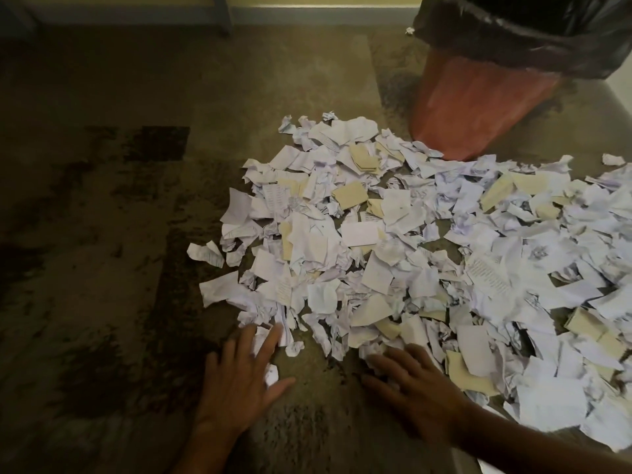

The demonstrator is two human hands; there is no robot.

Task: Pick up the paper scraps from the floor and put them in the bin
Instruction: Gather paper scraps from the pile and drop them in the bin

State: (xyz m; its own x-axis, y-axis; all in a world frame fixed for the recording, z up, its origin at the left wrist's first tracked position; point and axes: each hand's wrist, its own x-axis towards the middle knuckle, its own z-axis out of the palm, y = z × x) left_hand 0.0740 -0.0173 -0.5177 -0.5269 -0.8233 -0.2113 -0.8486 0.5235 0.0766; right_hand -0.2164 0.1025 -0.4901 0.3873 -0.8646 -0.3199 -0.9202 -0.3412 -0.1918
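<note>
A wide heap of torn and crumpled paper scraps (393, 254), white and cream, covers the carpet from the middle to the right edge. A red bin (478, 107) with a black liner (533, 35) stands at the far right, just behind the heap. My left hand (239, 381) lies flat on the carpet at the heap's near left edge, fingers spread, fingertips touching a few scraps. My right hand (417, 388) rests palm down on the near edge of the heap, fingers apart over some scraps. Neither hand grips anything.
The floor is a beige carpet (102, 268) with dark patches on the left. A wall with a skirting board (325, 12) runs along the back, with a furniture leg (222, 15) at the top left. A single scrap (409, 30) lies beside the bin's rim.
</note>
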